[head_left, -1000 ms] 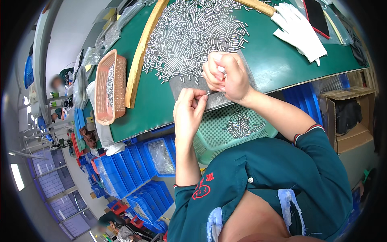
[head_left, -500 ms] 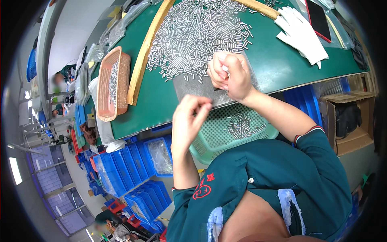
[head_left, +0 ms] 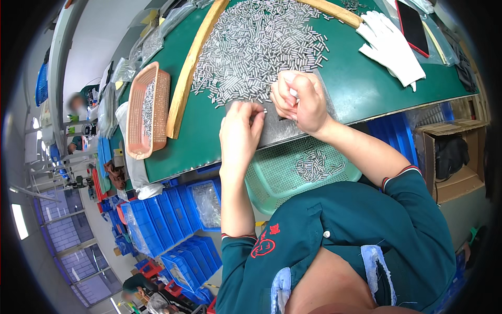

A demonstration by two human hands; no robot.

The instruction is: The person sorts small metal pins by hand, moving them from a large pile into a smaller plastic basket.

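Note:
A wide pile of short metal pins (head_left: 256,49) covers the middle of the green table (head_left: 361,83). At the pile's near edge, my left hand (head_left: 241,128) has thumb and forefinger pinched together, with a small metal pin (head_left: 265,110) showing at the tips. To its right, my right hand (head_left: 303,102) is closed in a fist over a grey metal plate (head_left: 274,128). A bit of something white shows between its fingers; the rest is hidden. Below the table edge, a green mesh basket (head_left: 269,183) holds more pins.
Left of a wooden strip (head_left: 191,68) stands a pink basket (head_left: 163,99) with pins. Another wooden strip (head_left: 334,10) borders the pile's far right. White gloves (head_left: 389,47) and a red-edged phone (head_left: 412,29) lie at right. Blue bins (head_left: 162,214) stand lower left, a cardboard box (head_left: 457,183) lower right.
My left hand has moved up and forward from above the green basket's rim to the near edge of the pile. My right hand stays closed in nearly the same place.

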